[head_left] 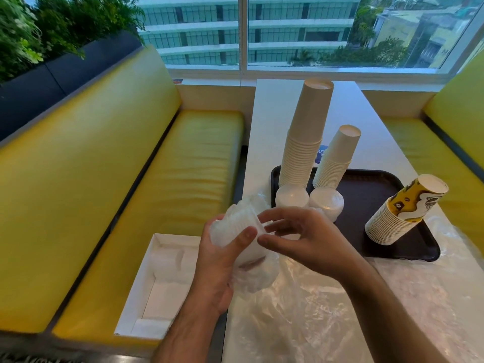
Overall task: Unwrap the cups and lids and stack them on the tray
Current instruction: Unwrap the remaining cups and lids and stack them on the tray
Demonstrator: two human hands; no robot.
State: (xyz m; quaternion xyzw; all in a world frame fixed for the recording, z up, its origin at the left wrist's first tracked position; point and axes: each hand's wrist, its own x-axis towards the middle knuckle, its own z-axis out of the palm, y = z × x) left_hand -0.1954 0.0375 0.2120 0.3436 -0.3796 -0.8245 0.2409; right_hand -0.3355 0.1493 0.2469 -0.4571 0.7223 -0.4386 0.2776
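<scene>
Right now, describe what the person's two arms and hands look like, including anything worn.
Both arms are bare as far as the picture shows them: no sleeves, gloves, watch or bracelet appear. The left hand and right hand show no rings on the fingers in view. Some hair shows on the forearms. Nails look short and unpainted.

To my left runs a yellow bench seat (162, 184) with its yellow padded backrest (86, 158) rising behind it. On the seat cushion near me sits an open white cardboard box (159, 284), something pale inside, too blurry to name. Behind the backrest stands a dark planter (65, 74) full of green foliage (39, 30). Ahead, a big window (301, 30) shows a glass-fronted building (235, 24) outside. Another yellow bench (445, 153) is on my right.
</scene>
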